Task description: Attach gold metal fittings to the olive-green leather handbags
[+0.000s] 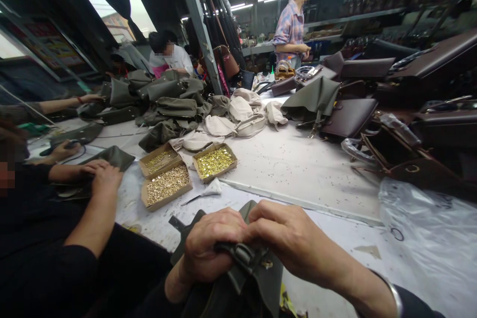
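A dark olive-green leather bag (266, 280) lies bunched up at the near edge of the table, under both of my hands. My left hand (212, 243) is closed round its folded upper edge. From the other side my right hand (285, 238) pinches the same edge, and the two sets of fingertips meet. Whether a small part sits between those fingertips is hidden. A small gold-coloured metal fitting (267, 263) shows on the bag just below my right hand. A strap end (177, 223) sticks out to the left.
Cardboard boxes of gold-coloured metal pieces (167, 185) (215, 161) stand ahead, near a pointed tool (192, 200). Olive bags (175, 107) and beige bags (242, 109) are heaped behind. Brown handbags (350, 117) and clear plastic (421, 228) lie right. A co-worker's hands (104, 174) work at left.
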`<state>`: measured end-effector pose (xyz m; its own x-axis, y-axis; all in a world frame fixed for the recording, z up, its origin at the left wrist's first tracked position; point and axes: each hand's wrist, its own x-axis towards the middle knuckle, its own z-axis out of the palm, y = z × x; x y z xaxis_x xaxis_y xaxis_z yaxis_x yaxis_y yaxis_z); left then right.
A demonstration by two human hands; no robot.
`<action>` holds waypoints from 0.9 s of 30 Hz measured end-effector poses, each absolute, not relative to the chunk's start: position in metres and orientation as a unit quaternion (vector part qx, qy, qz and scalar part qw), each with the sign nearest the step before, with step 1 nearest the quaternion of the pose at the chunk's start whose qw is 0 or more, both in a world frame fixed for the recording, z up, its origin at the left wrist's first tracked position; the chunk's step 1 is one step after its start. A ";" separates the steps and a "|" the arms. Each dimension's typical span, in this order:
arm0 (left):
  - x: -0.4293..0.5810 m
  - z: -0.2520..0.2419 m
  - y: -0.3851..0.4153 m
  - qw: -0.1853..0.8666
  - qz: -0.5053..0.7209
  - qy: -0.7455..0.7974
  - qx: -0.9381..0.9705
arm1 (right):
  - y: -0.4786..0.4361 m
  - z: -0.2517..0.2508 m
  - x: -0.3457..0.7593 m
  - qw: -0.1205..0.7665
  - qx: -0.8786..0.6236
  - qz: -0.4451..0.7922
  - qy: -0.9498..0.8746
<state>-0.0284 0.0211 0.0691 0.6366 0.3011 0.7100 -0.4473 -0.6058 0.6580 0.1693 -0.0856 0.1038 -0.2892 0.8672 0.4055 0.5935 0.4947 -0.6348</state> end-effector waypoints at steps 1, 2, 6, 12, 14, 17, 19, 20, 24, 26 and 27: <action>-0.029 0.069 0.021 0.441 0.424 -0.044 0.790 | -0.085 0.105 0.169 0.363 -0.469 0.186 -0.783; -0.029 0.069 0.021 0.440 0.425 -0.042 0.790 | -0.084 0.105 0.169 0.361 -0.469 0.186 -0.784; -0.029 0.072 0.021 0.439 0.433 -0.040 0.786 | -0.082 0.105 0.167 0.356 -0.463 0.182 -0.791; -0.028 0.068 0.025 0.445 0.429 -0.024 0.785 | -0.079 0.099 0.165 0.352 -0.489 0.177 -0.778; -0.028 0.063 0.029 0.446 0.427 -0.001 0.787 | -0.075 0.094 0.167 0.368 -0.488 0.175 -0.772; -0.029 0.056 0.034 0.454 0.426 0.049 0.781 | -0.066 0.082 0.168 0.432 -0.467 0.222 -0.739; -0.029 0.053 0.037 0.470 0.425 0.072 0.770 | -0.059 0.073 0.167 0.492 -0.446 0.304 -0.683; -0.029 0.052 0.038 0.480 0.422 0.079 0.765 | -0.056 0.069 0.166 0.519 -0.433 0.347 -0.650; -0.029 0.049 0.041 0.512 0.419 0.102 0.743 | -0.049 0.055 0.161 0.573 -0.407 0.400 -0.588; -0.028 0.047 0.043 0.528 0.420 0.105 0.730 | -0.048 0.053 0.161 0.576 -0.405 0.375 -0.603; -0.029 0.046 0.044 0.535 0.418 0.104 0.726 | -0.048 0.053 0.161 0.575 -0.402 0.363 -0.613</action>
